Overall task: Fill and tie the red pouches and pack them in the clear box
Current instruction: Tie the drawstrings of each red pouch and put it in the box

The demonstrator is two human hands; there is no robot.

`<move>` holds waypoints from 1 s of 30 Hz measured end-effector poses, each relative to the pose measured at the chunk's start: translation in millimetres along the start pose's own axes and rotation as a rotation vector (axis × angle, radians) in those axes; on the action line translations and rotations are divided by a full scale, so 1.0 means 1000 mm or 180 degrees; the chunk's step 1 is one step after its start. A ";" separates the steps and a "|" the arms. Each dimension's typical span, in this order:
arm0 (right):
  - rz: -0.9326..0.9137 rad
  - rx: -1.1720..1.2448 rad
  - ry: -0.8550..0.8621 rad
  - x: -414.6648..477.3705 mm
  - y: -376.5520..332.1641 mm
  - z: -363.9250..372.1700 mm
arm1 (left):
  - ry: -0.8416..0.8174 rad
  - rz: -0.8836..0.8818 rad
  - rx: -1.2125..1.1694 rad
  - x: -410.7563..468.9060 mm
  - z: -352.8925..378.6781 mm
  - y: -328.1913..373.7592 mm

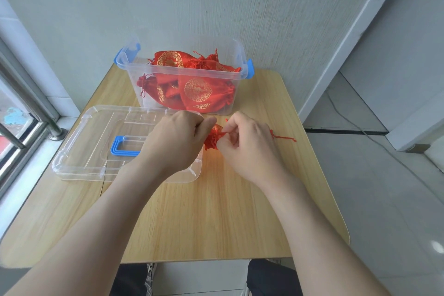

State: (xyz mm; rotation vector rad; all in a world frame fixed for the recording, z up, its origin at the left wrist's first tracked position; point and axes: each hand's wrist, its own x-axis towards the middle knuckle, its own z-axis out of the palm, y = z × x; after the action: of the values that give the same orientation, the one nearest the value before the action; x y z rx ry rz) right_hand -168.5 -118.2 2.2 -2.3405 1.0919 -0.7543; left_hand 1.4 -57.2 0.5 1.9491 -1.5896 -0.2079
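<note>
Both forearms (101,218) reach in from the bottom edge across the wooden table (216,218), meeting just in front of the clear box (187,70). Between them is the red pouch (212,139) I am working on, held just above the tabletop, in front of the box and not yet in it. My left hand (175,142) pinches its gathered neck with curled fingers. My right hand (245,149) pinches the drawstring (283,137) close to the pouch's mouth (as far as I can make out), and the loose end trails away to the right of the box's front.

Several tied pouches (199,91) already lie inside the box. Its lid (96,142) lies flat to the front-left of the box, blue handle (121,149) up, with my left wrist hanging over its near corner.

My worries from here:
- The cord is thin, so a weak pinch could let it slip and the neck would reopen, spilling whatever is inside.
- A hard pull with the right hand, if the left eases off, could drag the pouch sideways instead of closing it.
- The left wrist could nudge the lid towards the table's edge.
- The trailing end could snag under my right palm.

No brand or readable writing anywhere; the pouches carry only round gold medallion prints, too fine to read as characters.
</note>
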 end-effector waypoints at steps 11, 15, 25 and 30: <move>-0.0042 -0.0215 -0.0260 0.003 0.008 0.002 | -0.0022 -0.0176 -0.0129 0.004 -0.005 0.003; 0.0231 0.0776 -0.0017 0.001 0.001 0.008 | 0.0243 -0.0377 -0.0811 0.001 -0.005 0.008; 0.0116 0.1304 0.0430 -0.001 -0.012 0.023 | 0.0342 -0.0850 -0.3046 0.004 -0.015 0.026; 0.0274 0.0932 0.1277 0.009 -0.014 0.021 | 0.0579 -0.1247 -0.2953 0.005 -0.016 0.014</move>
State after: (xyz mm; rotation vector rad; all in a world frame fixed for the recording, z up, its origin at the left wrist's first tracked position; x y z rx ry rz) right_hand -142.8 -113.9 -2.3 -1.9314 1.1412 -1.2936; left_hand -1.6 -57.5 22.4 1.4337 -0.7420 -0.7508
